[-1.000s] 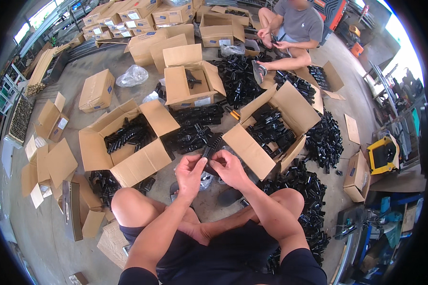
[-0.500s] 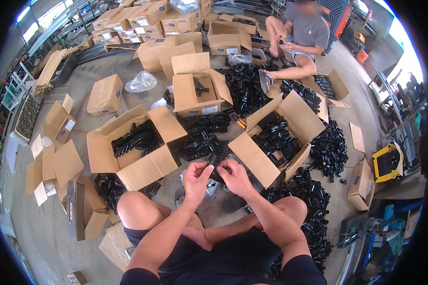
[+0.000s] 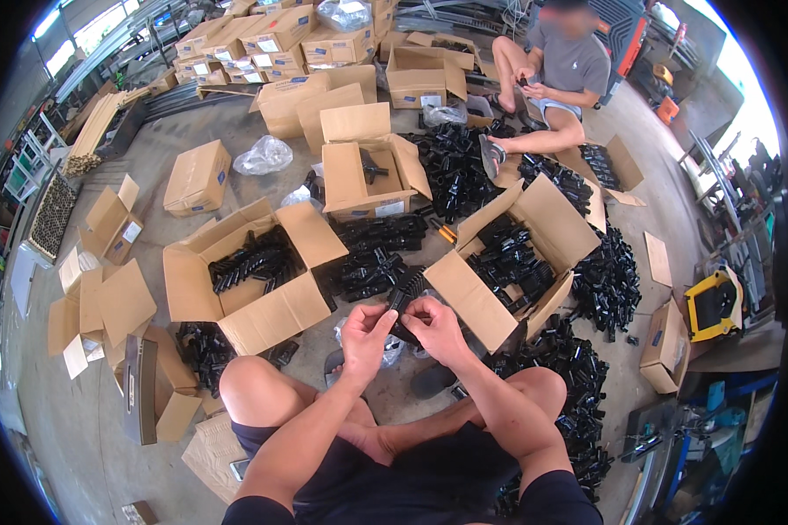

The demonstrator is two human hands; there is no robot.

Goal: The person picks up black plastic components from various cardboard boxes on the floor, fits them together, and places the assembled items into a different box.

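Observation:
Between my two hands, above my crossed legs, is a black toothed part (image 3: 408, 284) with a comb-like upper end; its exact kind I cannot make out. My left hand (image 3: 368, 337) is closed on it from the left, thumb along its side. My right hand (image 3: 434, 329) pinches its lower right side, and the fingers hide that end. Left of my hands stands an open carton (image 3: 276, 308) holding several similar black parts. Another open carton (image 3: 468, 297) with black parts stands to the right. A heap of black parts (image 3: 369, 229) lies just beyond my hands.
Large piles of black parts (image 3: 573, 376) lie beside my right knee. A further open carton (image 3: 366, 208) and a closed carton (image 3: 196, 178) stand ahead. Another person (image 3: 565, 66) sits at the far right, handling a small dark thing. Stacked cartons (image 3: 276, 42) fill the back.
The whole view has shifted slightly. My hands still hold the black toothed part, which shows a little more of its toothed face. The other person's hands have moved slightly.

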